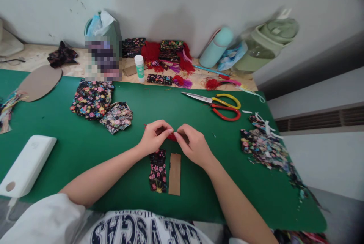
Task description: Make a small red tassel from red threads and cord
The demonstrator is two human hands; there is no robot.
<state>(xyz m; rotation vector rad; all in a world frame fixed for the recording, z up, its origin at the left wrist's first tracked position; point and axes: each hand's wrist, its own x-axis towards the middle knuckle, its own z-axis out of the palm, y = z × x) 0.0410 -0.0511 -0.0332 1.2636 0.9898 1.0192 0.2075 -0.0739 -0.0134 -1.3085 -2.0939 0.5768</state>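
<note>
I've got decent room over the green surface point(76, 153) between the chunky white power bank point(31, 164) and the left hand point(153, 138), but metal scissors with red-and-yellow handles point(211, 101) block me beyond the right hand point(196, 146); multicoloured fabric scraps point(264, 149) clutter the right side.

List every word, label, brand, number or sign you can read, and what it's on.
Shirt: large dark letters and a smaller line, folded and partly cut off; no whole word reads surely.
Tube: green label, print too small.
Power bank: faint mark, illegible.
Scissors: tiny mark, illegible.

Pink-flowered black strip point(158, 175), green mat point(199, 194)
</note>
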